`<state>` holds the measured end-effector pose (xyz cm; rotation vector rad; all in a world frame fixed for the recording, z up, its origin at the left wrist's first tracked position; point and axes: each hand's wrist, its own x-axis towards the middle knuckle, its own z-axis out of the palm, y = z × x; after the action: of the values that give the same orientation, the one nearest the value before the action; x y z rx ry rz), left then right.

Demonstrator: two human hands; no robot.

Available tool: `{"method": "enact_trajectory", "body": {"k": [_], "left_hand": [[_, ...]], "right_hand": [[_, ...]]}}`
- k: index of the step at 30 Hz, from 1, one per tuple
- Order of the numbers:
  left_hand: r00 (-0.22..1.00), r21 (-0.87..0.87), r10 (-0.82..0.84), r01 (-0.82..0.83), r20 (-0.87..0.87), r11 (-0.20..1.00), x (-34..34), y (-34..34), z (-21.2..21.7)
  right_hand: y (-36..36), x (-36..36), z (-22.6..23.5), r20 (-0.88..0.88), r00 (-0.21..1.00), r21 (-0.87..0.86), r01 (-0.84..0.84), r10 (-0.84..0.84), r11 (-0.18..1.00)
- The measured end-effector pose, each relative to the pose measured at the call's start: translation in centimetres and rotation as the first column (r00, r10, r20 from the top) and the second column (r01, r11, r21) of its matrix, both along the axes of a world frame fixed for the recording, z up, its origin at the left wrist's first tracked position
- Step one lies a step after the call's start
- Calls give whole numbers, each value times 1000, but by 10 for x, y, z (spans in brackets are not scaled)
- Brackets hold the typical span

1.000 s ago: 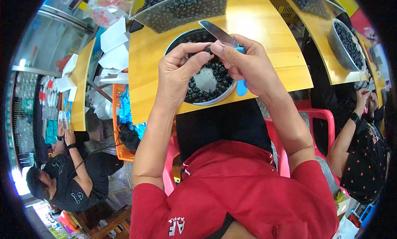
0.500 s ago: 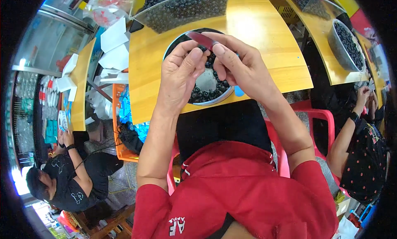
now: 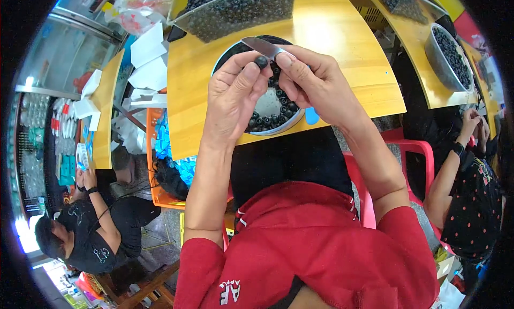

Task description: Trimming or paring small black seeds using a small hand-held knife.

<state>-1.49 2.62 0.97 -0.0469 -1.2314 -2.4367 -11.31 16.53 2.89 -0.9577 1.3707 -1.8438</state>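
Observation:
Between my left hand's (image 3: 235, 89) thumb and fingertips is a small dark round ball (image 3: 261, 62), shaped like a berry or a bead. My right hand (image 3: 316, 84) grips a small knife (image 3: 261, 47), its blade pointing left just above the ball; the fingers hide the grip. Both hands are over a round basin (image 3: 267, 131) on the wooden table, where many similar dark balls (image 3: 274, 121) lie along the inside. A light blue piece (image 3: 311, 116) shows below my right hand; I cannot tell whether it belongs to the knife.
Behind the basin stands a clear bin (image 3: 235, 20) heaped with dark balls. Another table to the right holds a grey tub (image 3: 445, 63) of them. An orange crate (image 3: 153, 170) sits left of my table. One person works on each side. Red chairs (image 3: 417, 146) stand at right.
The dark ball between my left fingertips now shows plainly; before, it was mostly hidden. The knife blade has turned slightly and looks grey rather than reddish. Both hands stay over the basin.

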Motion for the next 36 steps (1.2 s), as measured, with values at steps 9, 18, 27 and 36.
{"method": "enact_trajectory", "body": {"k": [9,18,27,36], "left_hand": [[997,-64,74,-72,23,995,-1,4,0],[998,74,58,-58,0,996,1,5,-3],[999,38,33,-34,9,999,3,-1,-4],[998,103,58,-55,-22,993,2,7,-2]], "right_hand": [[-1,6,0,-14,1000,-25,16,-16,1000],[-5,3,-4,-49,998,-26,30,-31,999],[-5,9,-2,-9,1000,-72,0,-1,997],[-6,1,-4,-114,993,-41,36,-40,999]]}}
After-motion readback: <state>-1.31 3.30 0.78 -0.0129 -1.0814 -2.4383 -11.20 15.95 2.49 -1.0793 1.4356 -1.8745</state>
